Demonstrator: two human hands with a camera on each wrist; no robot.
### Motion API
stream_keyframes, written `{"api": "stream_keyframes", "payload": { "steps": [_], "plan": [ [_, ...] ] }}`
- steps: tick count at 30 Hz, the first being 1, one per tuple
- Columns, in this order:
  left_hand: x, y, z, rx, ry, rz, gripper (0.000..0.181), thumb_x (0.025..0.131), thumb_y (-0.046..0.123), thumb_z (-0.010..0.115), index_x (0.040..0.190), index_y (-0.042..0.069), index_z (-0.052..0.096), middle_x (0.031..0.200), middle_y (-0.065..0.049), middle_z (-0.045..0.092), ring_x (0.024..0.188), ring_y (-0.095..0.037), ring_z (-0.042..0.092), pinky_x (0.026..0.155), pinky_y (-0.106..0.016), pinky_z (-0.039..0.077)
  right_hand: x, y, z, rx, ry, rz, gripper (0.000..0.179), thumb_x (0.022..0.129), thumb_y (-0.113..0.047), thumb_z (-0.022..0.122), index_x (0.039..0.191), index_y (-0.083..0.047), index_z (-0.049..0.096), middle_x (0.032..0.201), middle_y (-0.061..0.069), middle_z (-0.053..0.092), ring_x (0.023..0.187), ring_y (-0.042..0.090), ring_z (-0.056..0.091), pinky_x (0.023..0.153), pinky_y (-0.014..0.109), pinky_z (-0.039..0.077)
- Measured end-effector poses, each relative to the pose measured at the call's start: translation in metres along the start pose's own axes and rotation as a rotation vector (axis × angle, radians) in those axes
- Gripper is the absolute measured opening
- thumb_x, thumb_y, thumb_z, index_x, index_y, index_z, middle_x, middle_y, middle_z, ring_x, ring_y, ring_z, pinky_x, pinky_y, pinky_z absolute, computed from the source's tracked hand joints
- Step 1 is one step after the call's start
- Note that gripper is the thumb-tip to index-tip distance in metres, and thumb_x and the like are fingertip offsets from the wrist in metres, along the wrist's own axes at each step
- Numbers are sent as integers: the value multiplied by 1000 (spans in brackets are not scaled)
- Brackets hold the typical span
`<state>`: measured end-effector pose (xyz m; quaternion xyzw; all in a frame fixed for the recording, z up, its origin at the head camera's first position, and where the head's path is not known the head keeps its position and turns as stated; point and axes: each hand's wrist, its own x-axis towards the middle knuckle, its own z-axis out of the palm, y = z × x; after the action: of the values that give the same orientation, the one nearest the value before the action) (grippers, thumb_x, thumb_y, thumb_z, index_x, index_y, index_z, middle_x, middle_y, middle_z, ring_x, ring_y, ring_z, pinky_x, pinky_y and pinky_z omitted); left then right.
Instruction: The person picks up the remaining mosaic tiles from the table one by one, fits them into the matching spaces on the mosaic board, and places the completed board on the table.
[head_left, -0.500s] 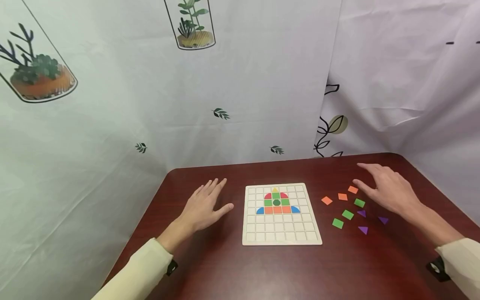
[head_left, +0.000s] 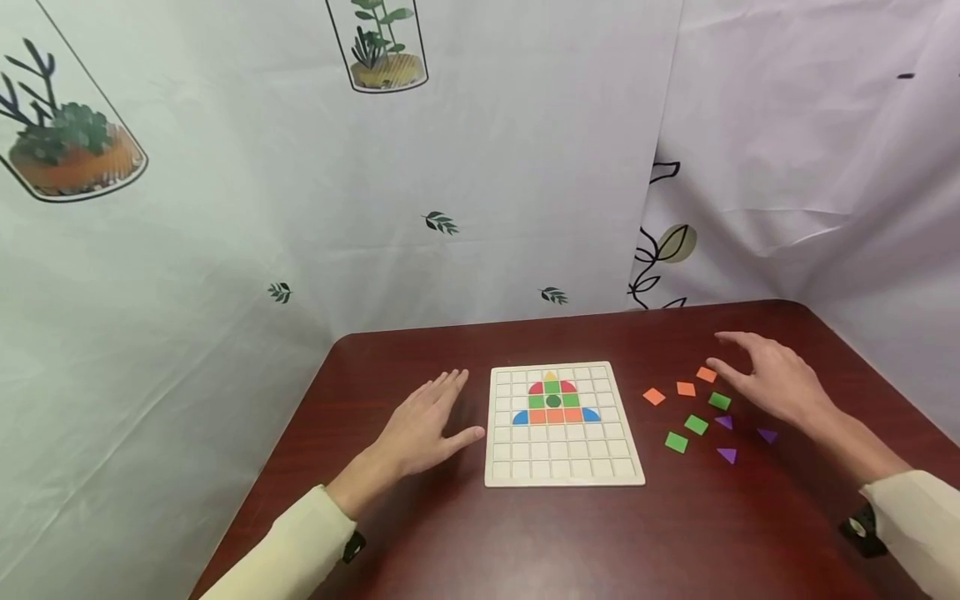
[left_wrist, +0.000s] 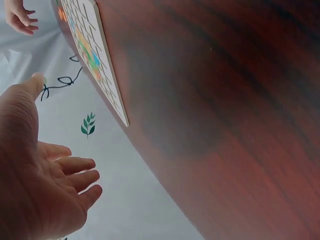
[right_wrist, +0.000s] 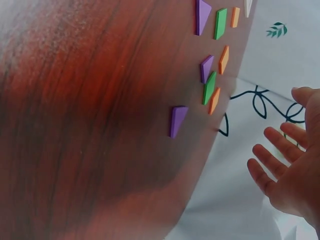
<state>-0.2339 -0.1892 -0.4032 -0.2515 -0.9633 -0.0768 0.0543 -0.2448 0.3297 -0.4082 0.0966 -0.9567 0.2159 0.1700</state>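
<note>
A cream grid board [head_left: 565,462] lies on the table, bearing a rocket-like pattern of coloured shapes, with a dark green piece [head_left: 553,402] in its middle. Left of the board hovers my left hand [head_left: 423,429], fingers extended and thumb toward the board's edge, holding nothing. My right hand [head_left: 783,383] is over the table at the right, empty, fingers loosely bent beside the loose pieces. Nearest to its thumb is an orange square [head_left: 707,375], with a green square [head_left: 719,401] just below. Purple triangles [right_wrist: 178,120] lie closer to me.
More orange squares [head_left: 654,397] and green squares [head_left: 677,442] are scattered between the board and my right hand. The dark red table [head_left: 540,542] ends at the back against a white curtain [head_left: 487,167] with plant prints.
My left hand has moved right, closer to the board, and slightly down in view. The right hand has shifted only a little; the pieces and board lie as before.
</note>
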Motion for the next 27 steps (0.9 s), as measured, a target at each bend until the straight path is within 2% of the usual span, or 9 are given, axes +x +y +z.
{"api": "stream_keyframes", "payload": {
  "steps": [6,15,19,24,27],
  "plan": [
    [-5,8,8,-22,-37,13,100,97,65,67,165,0,32,170,-14,37,157,-30,33,125,-48,31,0,7,5,20,-14,22,59,101,-37,74,142,4,59,137,37,59,113,57,59,83,73,47],
    [-11,17,23,-47,-99,36,103,96,66,68,167,2,31,171,-13,35,157,-28,34,123,-48,34,0,16,12,66,-49,55,56,100,-33,76,140,5,61,136,39,59,110,52,60,82,71,49],
    [-12,19,28,-53,-118,47,103,95,66,69,167,3,30,171,-12,36,156,-29,35,120,-50,38,1,19,17,82,-79,71,61,100,-38,76,140,6,61,137,39,58,111,51,59,85,72,48],
    [-14,19,33,-71,-118,77,99,96,62,71,166,3,33,169,-12,38,153,-29,42,116,-49,43,2,19,23,93,-118,59,60,100,-39,76,138,5,63,136,37,60,111,50,59,87,72,47],
    [-15,20,36,-89,-121,93,98,96,60,72,166,2,33,169,-13,39,150,-29,45,114,-50,45,3,18,26,96,-127,34,55,98,-34,79,135,4,66,131,36,63,104,45,60,83,67,50]
  ]
}}
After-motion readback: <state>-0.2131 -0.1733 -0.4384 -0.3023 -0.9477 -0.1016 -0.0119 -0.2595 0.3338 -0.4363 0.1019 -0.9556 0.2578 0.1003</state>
